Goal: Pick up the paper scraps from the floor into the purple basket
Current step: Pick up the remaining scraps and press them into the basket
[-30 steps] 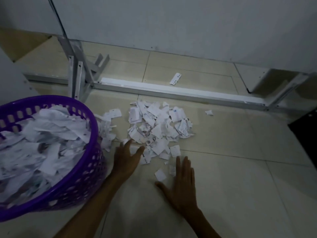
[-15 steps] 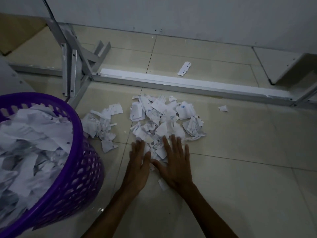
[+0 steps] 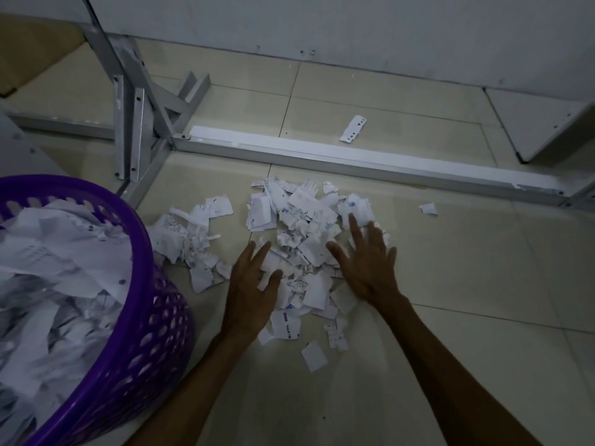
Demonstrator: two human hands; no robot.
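A heap of white paper scraps lies on the tiled floor in the middle of the view. My left hand rests flat on its near left side, fingers spread, holding nothing. On the heap's right side lies my right hand, palm down with fingers apart. A smaller bunch of scraps sits between the heap and the purple basket. The basket stands at the lower left, filled with torn paper. A few loose scraps lie on the floor between my forearms.
A metal frame bar runs across the floor just behind the heap, joined to upright legs at the left. A punched paper strip lies beyond the bar, a single scrap to the right. The wall is close behind.
Both hands slid forward onto the heap and then moved apart to its two sides. The view has shifted closer to the scraps and the basket sits further left.
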